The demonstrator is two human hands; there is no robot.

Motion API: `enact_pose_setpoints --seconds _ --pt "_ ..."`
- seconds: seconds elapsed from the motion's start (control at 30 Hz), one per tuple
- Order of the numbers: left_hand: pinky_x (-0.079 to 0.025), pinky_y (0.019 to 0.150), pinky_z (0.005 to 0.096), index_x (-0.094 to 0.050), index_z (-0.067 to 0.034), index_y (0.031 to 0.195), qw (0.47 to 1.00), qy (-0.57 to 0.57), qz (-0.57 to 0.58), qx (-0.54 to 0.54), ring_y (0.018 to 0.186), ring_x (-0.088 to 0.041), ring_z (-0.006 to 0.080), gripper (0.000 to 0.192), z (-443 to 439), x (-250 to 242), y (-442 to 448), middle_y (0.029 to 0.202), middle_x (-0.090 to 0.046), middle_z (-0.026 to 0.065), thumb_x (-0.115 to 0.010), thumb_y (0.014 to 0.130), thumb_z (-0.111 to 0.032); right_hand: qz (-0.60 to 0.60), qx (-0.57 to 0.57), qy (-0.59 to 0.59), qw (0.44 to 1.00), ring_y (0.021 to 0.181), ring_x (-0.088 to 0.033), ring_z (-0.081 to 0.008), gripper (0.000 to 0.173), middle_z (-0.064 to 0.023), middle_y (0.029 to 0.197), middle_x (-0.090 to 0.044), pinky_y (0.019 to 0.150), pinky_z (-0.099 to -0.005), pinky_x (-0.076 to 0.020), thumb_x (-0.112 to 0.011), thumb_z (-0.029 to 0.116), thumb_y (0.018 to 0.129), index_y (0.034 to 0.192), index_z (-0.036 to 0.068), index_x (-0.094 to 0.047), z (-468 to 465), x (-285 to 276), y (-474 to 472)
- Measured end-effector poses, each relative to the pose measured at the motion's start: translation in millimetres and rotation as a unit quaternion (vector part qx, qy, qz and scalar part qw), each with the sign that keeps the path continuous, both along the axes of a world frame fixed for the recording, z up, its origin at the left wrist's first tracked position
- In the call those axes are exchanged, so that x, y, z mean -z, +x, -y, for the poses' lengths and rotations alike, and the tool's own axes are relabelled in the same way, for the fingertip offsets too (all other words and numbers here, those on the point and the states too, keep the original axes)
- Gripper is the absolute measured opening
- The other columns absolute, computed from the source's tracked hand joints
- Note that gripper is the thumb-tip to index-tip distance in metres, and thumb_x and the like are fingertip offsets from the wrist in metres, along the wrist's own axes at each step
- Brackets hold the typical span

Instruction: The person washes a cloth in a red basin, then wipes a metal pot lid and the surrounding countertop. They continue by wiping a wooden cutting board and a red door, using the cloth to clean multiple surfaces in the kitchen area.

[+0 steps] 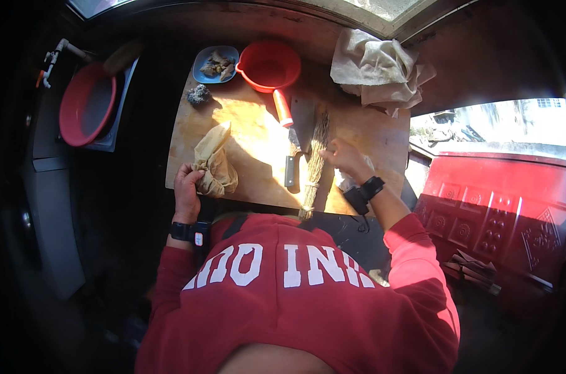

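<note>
My left hand [188, 189] grips the edge of a crumpled yellowish cloth [216, 166] at the left front of a wooden board [259, 187]. My right hand [346, 156] is above the board with curled fingers, its fingertips beside a tied bundle brush of thin stalks [316, 159]. Whether they touch the brush is unclear. Left of the brush lies a cleaver, its black handle [289, 171] towards me and its broad blade [303, 114] pointing away. A white item [344, 180] lies partly hidden under my right wrist.
At the back are a blue dish [196, 70] of ginger, a red long-handled scoop [270, 70] and a crumpled whitish cloth [376, 70]. A steel-wool scourer [199, 95] sits back left. A pink basin [84, 105] stands far left, a red embossed panel [493, 205] right.
</note>
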State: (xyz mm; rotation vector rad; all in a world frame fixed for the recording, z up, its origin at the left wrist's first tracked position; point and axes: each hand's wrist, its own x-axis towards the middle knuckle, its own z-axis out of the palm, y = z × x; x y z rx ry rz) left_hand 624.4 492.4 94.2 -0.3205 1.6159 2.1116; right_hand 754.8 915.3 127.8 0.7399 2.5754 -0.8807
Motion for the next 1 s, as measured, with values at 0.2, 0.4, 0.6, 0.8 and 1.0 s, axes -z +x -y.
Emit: enact_pose_setpoints --seconds 0.2,0.4,0.6,0.8,1.0 --pt "-0.045 0.070 0.0223 -0.058 -0.008 0.091 0.996 -0.059 -0.016 0.070 0.076 -0.054 0.0073 0.012 -18.1 3.7 -16.3 0.086 -0.060 -0.0024 -0.062 0.086 0.002 -0.044 0.174 -0.095 0.979 0.104 -0.068 -0.0338 0.080 -0.0231 0.111 -0.070 0.088 -0.0410 -0.0539 -0.072 0.032 0.085 0.148 0.001 -0.036 76.4 31.0 39.0" --pt "-0.045 0.064 0.0238 -0.055 -0.007 0.085 0.971 -0.181 -0.060 0.146 0.070 -0.051 0.0083 0.015 -36.8 32.8 -20.7 0.079 -0.055 -0.0027 -0.065 0.080 0.003 -0.200 0.223 -0.303 0.905 0.107 -0.065 -0.0146 0.070 -0.0094 0.115 -0.067 0.092 -0.0296 -0.0536 -0.071 -0.004 0.083 0.147 0.003 -0.042 47.0 -13.7 49.2" --pt "-0.050 0.070 0.0310 -0.058 -0.002 0.090 0.934 -0.265 -0.099 0.219 0.075 -0.058 0.0157 0.020 -36.7 53.3 -16.3 0.080 -0.062 0.0046 -0.070 0.074 -0.003 -0.415 0.158 -0.297 0.845 0.109 -0.065 -0.0147 0.062 -0.0070 0.118 -0.067 0.097 -0.0322 -0.0531 -0.077 -0.006 0.081 0.137 0.003 -0.051 0.2 -36.4 -25.8" --pt "-0.052 0.075 0.0333 -0.061 -0.001 0.095 0.918 -0.297 -0.127 0.228 0.078 -0.061 0.0184 0.022 -27.5 47.3 -6.6 0.084 -0.066 0.0084 -0.070 0.075 -0.006 -0.483 0.126 -0.120 0.858 0.102 -0.069 -0.0173 0.050 -0.0077 0.111 -0.070 0.090 -0.0312 -0.0555 -0.082 0.004 0.081 0.125 0.000 -0.059 -51.1 -42.7 -155.9" --pt "-0.052 0.076 0.0343 -0.062 -0.001 0.097 0.924 -0.287 -0.142 0.208 0.080 -0.062 0.0199 0.022 -19.1 45.6 7.7 0.085 -0.067 0.0088 -0.070 0.077 -0.007 -0.323 0.301 0.103 0.891 0.105 -0.067 -0.0405 0.047 -0.0224 0.108 -0.070 0.088 -0.0430 -0.0535 -0.082 0.024 0.081 0.116 0.000 -0.062 -73.9 -19.1 -182.4"
